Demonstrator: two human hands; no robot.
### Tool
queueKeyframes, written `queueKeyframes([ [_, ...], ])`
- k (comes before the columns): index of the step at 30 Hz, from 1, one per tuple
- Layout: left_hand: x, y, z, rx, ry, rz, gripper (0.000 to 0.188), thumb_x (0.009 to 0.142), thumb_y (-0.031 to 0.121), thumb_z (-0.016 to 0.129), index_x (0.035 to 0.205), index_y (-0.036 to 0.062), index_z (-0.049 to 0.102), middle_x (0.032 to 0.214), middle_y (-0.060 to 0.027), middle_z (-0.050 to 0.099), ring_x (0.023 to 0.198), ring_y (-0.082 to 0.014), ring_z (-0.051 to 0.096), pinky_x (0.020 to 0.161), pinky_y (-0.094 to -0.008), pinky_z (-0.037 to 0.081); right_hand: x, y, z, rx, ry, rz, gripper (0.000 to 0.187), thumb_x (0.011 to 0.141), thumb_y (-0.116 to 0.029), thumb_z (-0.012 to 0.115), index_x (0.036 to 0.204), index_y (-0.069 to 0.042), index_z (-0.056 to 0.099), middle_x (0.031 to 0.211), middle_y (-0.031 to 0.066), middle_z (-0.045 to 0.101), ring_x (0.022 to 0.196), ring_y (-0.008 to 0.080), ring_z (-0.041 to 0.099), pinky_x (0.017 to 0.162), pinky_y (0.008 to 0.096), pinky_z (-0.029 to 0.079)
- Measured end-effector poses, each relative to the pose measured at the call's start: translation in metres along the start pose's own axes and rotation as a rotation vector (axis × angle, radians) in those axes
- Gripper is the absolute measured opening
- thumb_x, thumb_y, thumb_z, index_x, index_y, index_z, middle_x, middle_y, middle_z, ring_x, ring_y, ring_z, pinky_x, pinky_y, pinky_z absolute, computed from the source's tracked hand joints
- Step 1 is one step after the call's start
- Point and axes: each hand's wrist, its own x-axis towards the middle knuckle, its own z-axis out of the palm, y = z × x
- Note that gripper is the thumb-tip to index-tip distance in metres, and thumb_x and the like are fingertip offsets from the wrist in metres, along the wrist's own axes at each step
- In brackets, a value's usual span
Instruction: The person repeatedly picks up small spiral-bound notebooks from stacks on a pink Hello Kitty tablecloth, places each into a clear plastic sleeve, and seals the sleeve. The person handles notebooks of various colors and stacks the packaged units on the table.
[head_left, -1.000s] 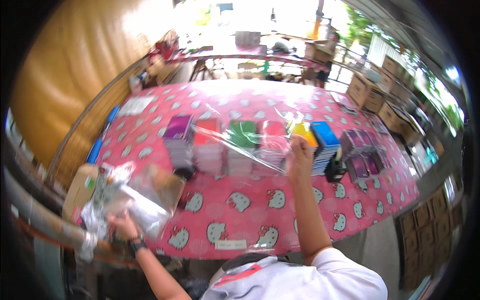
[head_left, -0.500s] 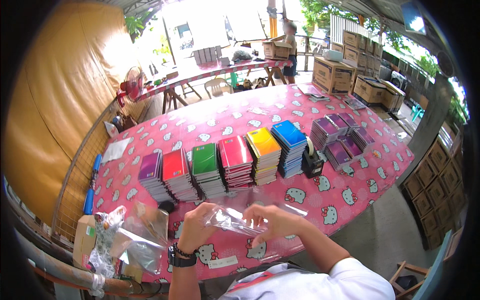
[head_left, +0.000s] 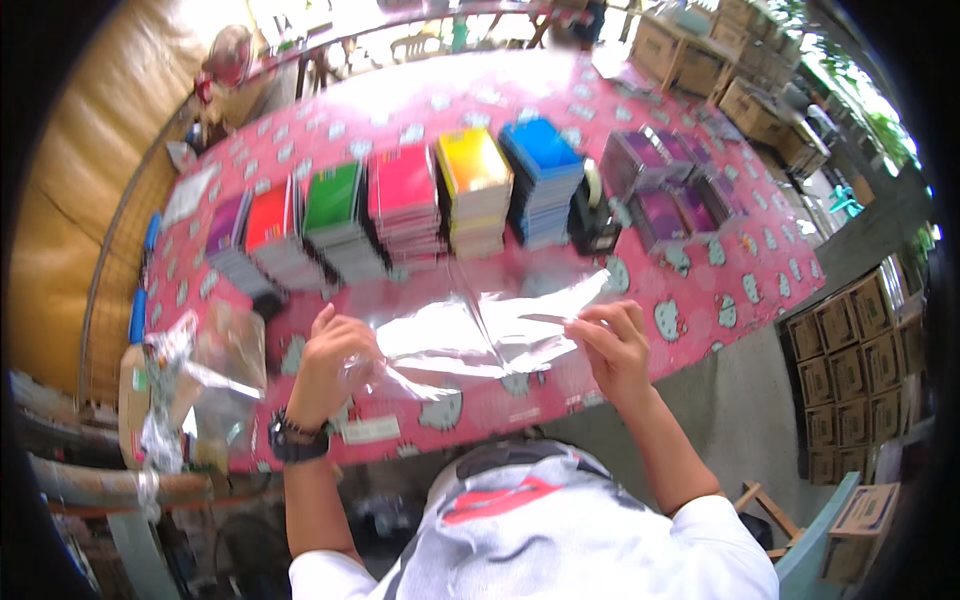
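Observation:
A clear plastic sheet or bag (head_left: 450,335) is stretched out between my two hands, shiny and creased, above the near edge of the table. My left hand (head_left: 335,350) grips its left end, with a dark watch and a beaded bracelet on the wrist. At the opposite end my right hand (head_left: 613,345) pinches the film between thumb and fingers. Beyond the plastic stands a row of notebook stacks: purple (head_left: 228,225), red (head_left: 270,217), green (head_left: 333,200), pink (head_left: 402,180), yellow (head_left: 473,165) and blue (head_left: 541,150).
A black tape dispenser (head_left: 597,230) stands beside the blue stack. Shrink-wrapped-looking purple notebook bundles (head_left: 665,185) lie to its right. Loose clear plastic (head_left: 230,350) is heaped at the left. Cartons (head_left: 850,370) are stacked right of the pink patterned table (head_left: 690,320).
My hands have moved apart, spreading the crumpled plastic wide. The head view has tipped downward, so the table and stacks appear higher in the picture.

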Motion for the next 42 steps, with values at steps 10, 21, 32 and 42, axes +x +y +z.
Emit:
queueKeyframes([
  [10, -0.134, -0.102, 0.111, 0.364, 0.049, -0.446, 0.024, 0.066, -0.003, 0.057, 0.081, 0.014, 0.067, 0.095, -0.0037, 0.063, 0.107, -0.0262, 0.052, 0.102, -0.0505, 0.025, -0.067, 0.037, 0.065, 0.053, -0.738, 0.188, 0.024, 0.071, -0.022, 0.066, 0.092, -0.011, 0.067, 0.099, 0.0069, 0.062, 0.098, 0.0263, 0.053, 0.088, 0.0446, 0.037],
  [21, -0.027, -0.046, 0.187, 0.191, 0.076, -0.027, 0.036, 0.075, 0.016, 0.062, 0.11, 0.0081, 0.06, 0.124, -0.0136, 0.053, 0.119, -0.0322, 0.046, 0.1, -0.05, 0.032, -0.061, 0.035, 0.173, -0.149, -0.519, 0.003, 0.051, 0.082, -0.037, 0.058, 0.125, -0.012, 0.052, 0.135, 0.0128, 0.045, 0.127, 0.0321, 0.037, 0.102, 0.053, 0.024],
  [32, -0.049, -0.065, 0.193, 0.28, -0.187, -0.227, 0.058, 0.082, 0.037, 0.057, 0.132, 0.0119, 0.045, 0.136, -0.0138, 0.041, 0.127, -0.0317, 0.037, 0.104, -0.0558, 0.025, 0.085, -0.07, 0.205, 0.516, -0.285, -0.258, 0.022, 0.079, -0.012, 0.062, 0.1, -0.004, 0.062, 0.097, 0.0121, 0.062, 0.088, 0.0311, 0.056, 0.082, 0.0414, 0.042],
  [42, -0.054, -0.076, 0.114, -0.215, 0.169, 0.012, 0.031, 0.078, 0.012, 0.062, 0.108, 0.0031, 0.057, 0.112, -0.016, 0.059, 0.106, -0.0309, 0.055, 0.092, -0.0405, 0.043, 0.254, -0.219, 0.408, -0.022, -0.325, -0.412, 0.014, 0.082, -0.015, 0.054, 0.093, -0.008, 0.06, 0.086, 0.0069, 0.062, 0.085, 0.0233, 0.061, 0.083, 0.039, 0.043],
])
